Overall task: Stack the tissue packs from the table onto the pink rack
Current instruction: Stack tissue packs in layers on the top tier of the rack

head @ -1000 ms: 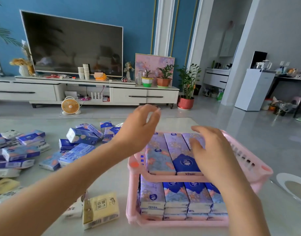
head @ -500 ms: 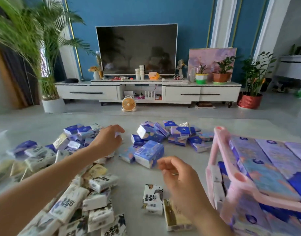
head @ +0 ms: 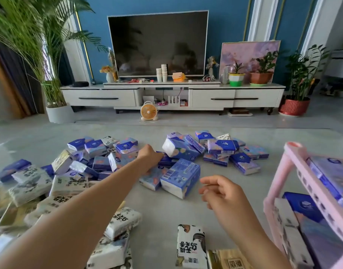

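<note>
Our left arm stretches long across the table (head: 159,208) toward 12 o'clock, and the left hand (head: 149,155) sits knuckles-up in the heap of blue tissue packs (head: 221,147). Its fingers are curled under and hidden from us, touching a dark blue pack (head: 167,161); whether they grip it we cannot tell. Our right hand (head: 222,193) hovers at 4 o'clock of the left one, fingers loosely bent and apart, holding nothing, just beside a large blue pack (head: 181,177). The pink rack (head: 283,171) stands at 3 o'clock, cut off by the frame edge, with packs on both its shelves. White printed packs (head: 67,183) crowd 8 o'clock, the nearest ones blurred and cropped.
</note>
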`<state>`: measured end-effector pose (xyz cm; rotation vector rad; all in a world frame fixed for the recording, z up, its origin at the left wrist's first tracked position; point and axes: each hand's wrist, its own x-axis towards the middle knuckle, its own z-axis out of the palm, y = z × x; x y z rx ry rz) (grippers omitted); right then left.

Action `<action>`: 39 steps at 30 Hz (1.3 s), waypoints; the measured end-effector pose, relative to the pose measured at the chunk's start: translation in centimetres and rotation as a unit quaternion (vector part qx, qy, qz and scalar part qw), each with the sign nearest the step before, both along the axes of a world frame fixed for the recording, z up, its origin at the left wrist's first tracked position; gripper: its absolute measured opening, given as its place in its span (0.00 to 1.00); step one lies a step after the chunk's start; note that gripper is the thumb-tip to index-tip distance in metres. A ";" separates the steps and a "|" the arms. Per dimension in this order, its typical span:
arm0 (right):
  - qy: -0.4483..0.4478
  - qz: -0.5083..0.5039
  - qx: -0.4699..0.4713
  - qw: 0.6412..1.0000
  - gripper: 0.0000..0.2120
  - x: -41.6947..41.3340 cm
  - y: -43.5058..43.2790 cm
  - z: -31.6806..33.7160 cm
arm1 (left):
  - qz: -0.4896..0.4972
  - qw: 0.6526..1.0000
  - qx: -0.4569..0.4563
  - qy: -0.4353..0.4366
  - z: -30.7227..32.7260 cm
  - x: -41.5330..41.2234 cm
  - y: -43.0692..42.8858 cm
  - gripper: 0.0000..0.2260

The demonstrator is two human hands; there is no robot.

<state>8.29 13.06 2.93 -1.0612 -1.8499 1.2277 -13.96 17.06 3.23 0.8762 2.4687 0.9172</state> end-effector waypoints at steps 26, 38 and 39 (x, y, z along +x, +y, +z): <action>0.107 0.014 -0.167 0.980 0.04 -2.4 -2.7 1.0 | -0.142 0.934 -0.175 0.277 1.8 -5.2 -11.2 0.31; 0.123 0.113 -0.109 0.980 0.12 0.1 -6.5 4.7 | -0.139 0.935 -0.161 0.284 2.3 -4.7 -9.0 0.24; 0.130 0.120 -0.075 0.981 0.11 0.8 -7.2 5.3 | -0.132 0.938 -0.143 0.286 2.9 -4.2 -9.3 0.22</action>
